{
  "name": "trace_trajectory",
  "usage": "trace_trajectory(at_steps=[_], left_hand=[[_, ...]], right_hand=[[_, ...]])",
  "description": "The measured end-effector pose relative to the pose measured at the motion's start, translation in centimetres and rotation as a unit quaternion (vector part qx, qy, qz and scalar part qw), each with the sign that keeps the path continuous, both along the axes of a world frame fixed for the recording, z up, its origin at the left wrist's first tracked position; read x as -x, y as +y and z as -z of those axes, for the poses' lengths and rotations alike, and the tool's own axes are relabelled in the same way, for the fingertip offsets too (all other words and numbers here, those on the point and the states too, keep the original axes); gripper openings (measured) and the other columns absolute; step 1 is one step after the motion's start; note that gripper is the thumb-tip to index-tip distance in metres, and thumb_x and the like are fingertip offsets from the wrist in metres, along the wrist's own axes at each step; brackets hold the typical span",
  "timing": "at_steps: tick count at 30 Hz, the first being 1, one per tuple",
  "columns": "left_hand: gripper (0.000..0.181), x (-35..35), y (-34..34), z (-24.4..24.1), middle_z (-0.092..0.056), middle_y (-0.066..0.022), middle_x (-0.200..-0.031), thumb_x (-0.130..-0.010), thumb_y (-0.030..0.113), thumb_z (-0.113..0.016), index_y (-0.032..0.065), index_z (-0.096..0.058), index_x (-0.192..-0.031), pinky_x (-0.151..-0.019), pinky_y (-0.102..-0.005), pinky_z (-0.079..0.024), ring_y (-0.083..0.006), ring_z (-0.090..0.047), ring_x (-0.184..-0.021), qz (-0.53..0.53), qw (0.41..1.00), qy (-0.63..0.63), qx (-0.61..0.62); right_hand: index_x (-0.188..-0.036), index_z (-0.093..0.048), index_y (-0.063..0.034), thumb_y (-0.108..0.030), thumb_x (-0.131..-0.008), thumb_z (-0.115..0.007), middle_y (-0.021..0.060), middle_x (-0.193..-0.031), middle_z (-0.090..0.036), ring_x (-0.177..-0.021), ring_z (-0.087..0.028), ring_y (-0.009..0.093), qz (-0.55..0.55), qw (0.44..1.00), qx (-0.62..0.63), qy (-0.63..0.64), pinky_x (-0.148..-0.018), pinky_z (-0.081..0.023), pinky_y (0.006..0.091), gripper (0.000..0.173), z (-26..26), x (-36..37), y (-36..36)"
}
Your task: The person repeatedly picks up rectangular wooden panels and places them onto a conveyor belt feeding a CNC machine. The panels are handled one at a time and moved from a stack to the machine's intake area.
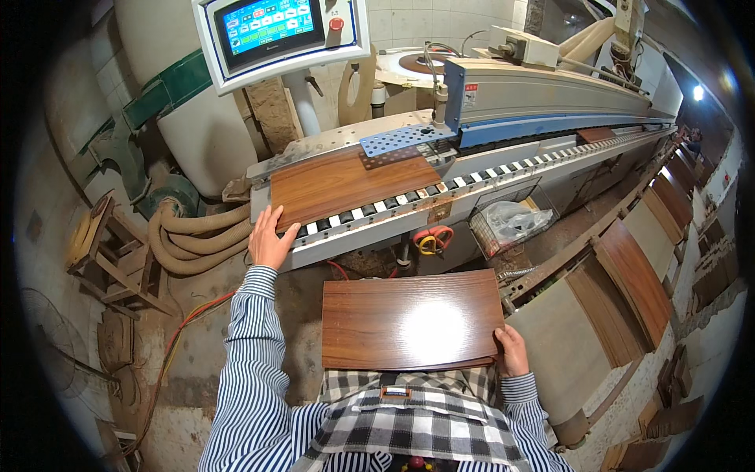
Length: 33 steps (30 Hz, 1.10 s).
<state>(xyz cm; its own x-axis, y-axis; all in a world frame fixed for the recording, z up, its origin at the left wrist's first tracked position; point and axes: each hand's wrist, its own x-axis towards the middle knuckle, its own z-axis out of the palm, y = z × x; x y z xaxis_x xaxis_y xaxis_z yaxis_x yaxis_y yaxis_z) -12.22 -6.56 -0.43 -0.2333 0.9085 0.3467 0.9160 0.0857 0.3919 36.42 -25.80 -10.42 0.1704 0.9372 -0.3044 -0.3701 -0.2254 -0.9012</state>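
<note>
My left hand (271, 239) rests with spread fingers at the near left corner of a wood-grain panel (342, 183). That panel lies flat on the infeed of an edge banding machine (566, 94), its far right part under a perforated blue guard plate (407, 140). Along its near side runs a track of black and white pads (377, 206). In front of my body is another glossy wood-grain panel (377, 324), with at least one more beneath it. My right hand (512, 349) grips its right edge, thumb on top and the other fingers mostly hidden.
A control screen (268, 26) with a red stop button (335, 24) stands above the machine. Below the track are a wire basket (513, 218) holding clear plastic and red-handled scissors (433, 240). Stacked panels (634, 277) line a roller rack at right. Ribbed hoses (194, 242) and a wooden stool (118, 253) stand left.
</note>
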Motion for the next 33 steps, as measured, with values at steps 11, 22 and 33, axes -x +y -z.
trace_trajectory(at_steps=[11, 22, 33], left_hand=[[0.065, 0.0, 0.2, -0.2, -0.037, -0.0124, -0.146, -0.083, 0.052, -0.059, 0.0128, -0.048, -0.135, -0.111, -0.0439, -0.023, -0.0263, -0.031, -0.136, 0.014, 1.000, -0.010, 0.006], [0.069, -3.0, 1.6, -1.5, -0.038, -0.0164, -0.145, -0.082, 0.052, -0.059, 0.0120, -0.044, -0.137, -0.112, -0.0555, -0.004, -0.0345, -0.023, -0.139, 0.022, 0.999, 0.000, 0.048], [0.073, -12.0, 5.3, -1.6, -0.039, -0.0178, -0.143, -0.083, 0.054, -0.056, 0.0100, -0.039, -0.139, -0.112, -0.0581, -0.004, -0.0338, -0.023, -0.139, 0.039, 0.998, 0.026, 0.049]], right_hand=[[-0.113, -0.055, 0.0042, -0.011, -0.092, -0.053, 0.0075, -0.102, -0.064, -0.089, -0.061, 0.015, -0.008, 1.000, 0.000, 0.006, -0.081, -0.048, 0.0273, 0.026, -0.2, -0.1, -0.1], [-0.114, -0.054, 0.0053, -0.011, -0.092, -0.053, 0.0080, -0.104, -0.063, -0.092, -0.060, 0.015, -0.006, 1.000, -0.009, 0.019, -0.084, -0.047, 0.0279, 0.027, -0.7, 0.2, -0.1], [-0.129, -0.043, 0.0028, -0.012, -0.091, -0.053, 0.0090, -0.107, -0.062, -0.086, -0.063, 0.016, -0.036, 0.998, -0.033, 0.035, -0.074, -0.054, 0.0292, 0.042, -0.8, -0.2, -0.5]])
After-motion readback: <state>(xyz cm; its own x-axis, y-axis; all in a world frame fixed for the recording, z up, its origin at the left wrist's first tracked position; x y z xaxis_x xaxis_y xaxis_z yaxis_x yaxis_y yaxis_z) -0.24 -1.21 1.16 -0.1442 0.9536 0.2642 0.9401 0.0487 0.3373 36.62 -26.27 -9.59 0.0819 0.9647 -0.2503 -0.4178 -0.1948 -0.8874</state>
